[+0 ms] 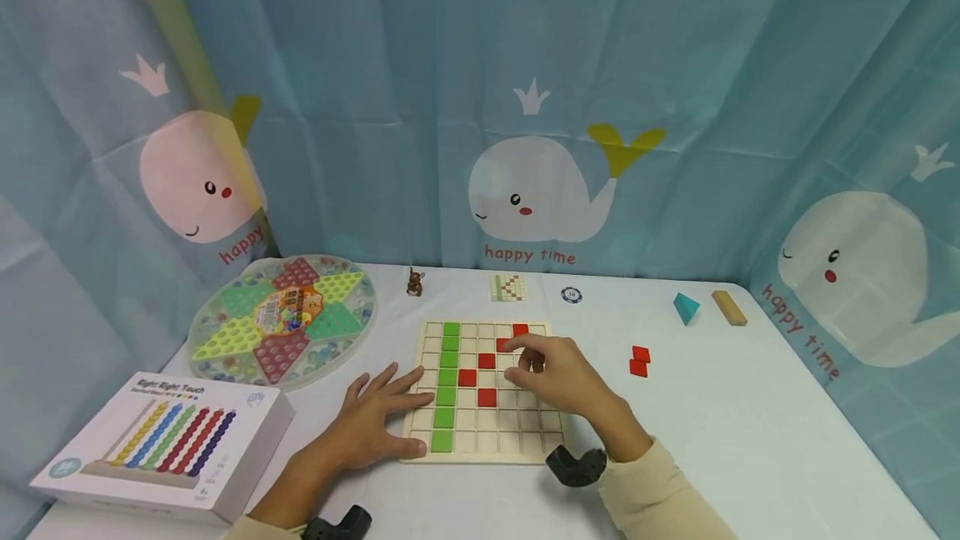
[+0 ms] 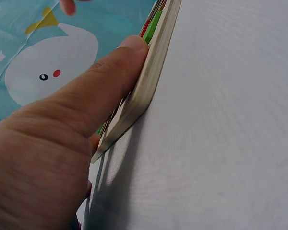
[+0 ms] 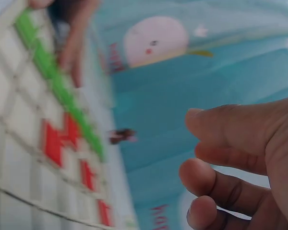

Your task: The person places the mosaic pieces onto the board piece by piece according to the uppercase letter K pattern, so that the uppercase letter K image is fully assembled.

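A pale wooden grid board (image 1: pixel 485 458) lies on the table, with a column of green square tiles (image 1: pixel 444 417) near its left side. Several red square tiles (image 1: pixel 487 397) sit in other cells, most along a diagonal. My left hand (image 1: pixel 375 422) rests at the board's left edge with fingers spread, the thumb (image 2: pixel 110 72) on the rim near the corner. Over the upper right of the board hovers my right hand (image 1: pixel 558 373), fingers loosely bent. In the right wrist view its thumb (image 3: pixel 230 125) and fingertips stand apart, with nothing between them.
Two loose red tiles (image 1: pixel 638 367) lie right of the board. Behind it are a small brown figurine (image 1: pixel 415 282), a pattern card (image 1: pixel 508 287) and a poker chip (image 1: pixel 572 295). A teal pyramid (image 1: pixel 686 308) and wooden block (image 1: pixel 729 307) stand far right; a round game board (image 1: pixel 348 327) and box (image 1: pixel 255 432), left.
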Demonstrator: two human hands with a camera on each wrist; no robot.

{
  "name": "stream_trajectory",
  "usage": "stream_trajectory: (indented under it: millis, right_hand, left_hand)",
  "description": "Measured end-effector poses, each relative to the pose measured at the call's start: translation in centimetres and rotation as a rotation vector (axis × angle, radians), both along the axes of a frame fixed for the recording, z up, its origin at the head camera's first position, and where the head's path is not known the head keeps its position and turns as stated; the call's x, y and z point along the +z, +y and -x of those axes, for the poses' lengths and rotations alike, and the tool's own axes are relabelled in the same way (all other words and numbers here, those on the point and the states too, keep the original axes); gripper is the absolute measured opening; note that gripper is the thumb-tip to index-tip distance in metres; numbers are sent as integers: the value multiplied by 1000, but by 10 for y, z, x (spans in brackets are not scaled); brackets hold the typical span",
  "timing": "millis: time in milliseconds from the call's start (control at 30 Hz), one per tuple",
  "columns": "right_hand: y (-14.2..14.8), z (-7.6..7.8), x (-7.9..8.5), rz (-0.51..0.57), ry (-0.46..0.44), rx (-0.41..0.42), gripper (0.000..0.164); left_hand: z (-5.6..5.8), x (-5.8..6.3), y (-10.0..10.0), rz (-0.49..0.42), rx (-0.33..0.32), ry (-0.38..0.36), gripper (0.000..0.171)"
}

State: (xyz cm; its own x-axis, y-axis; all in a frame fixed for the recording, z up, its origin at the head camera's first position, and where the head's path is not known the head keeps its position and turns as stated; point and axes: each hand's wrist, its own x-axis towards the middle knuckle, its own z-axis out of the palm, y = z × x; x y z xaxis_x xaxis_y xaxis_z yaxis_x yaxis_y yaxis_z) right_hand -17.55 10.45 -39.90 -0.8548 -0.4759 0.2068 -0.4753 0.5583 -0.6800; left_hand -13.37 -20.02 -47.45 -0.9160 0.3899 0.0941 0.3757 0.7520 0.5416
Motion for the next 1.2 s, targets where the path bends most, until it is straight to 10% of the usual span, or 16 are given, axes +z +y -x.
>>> stream_trajectory:
  millis: [467,1200]
  right_hand:
    - [83,-12,33,36,296,-229,32]
    - [171,22,-38,-123,-59,-437,36]
  left_hand:
    - [-5,-1,2,2,-10,-18,73]
    - [-1,6,2,4,-7,-3,74]
